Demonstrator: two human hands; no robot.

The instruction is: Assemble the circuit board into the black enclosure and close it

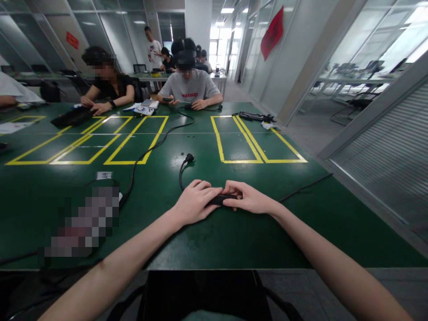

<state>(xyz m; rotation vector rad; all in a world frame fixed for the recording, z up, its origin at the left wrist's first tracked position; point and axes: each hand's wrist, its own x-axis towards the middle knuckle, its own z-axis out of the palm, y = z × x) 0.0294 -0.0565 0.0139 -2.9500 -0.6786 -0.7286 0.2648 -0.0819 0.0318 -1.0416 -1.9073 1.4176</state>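
Note:
Both my hands meet at the middle of the green table (234,232), closed over a small black device (222,199) that lies on the surface. My left hand (194,201) covers its left end with fingers curled over the top. My right hand (249,199) grips its right end. Most of the device is hidden under my fingers. A black cable with a plug (189,158) curves from the device's left side up the table.
Yellow tape rectangles (240,140) mark the table ahead. A longer black cable (147,151) runs across to a seated person in a grey shirt (190,87); another person (107,84) sits at the left. A black power strip (256,117) lies far right. A glass partition stands on the right.

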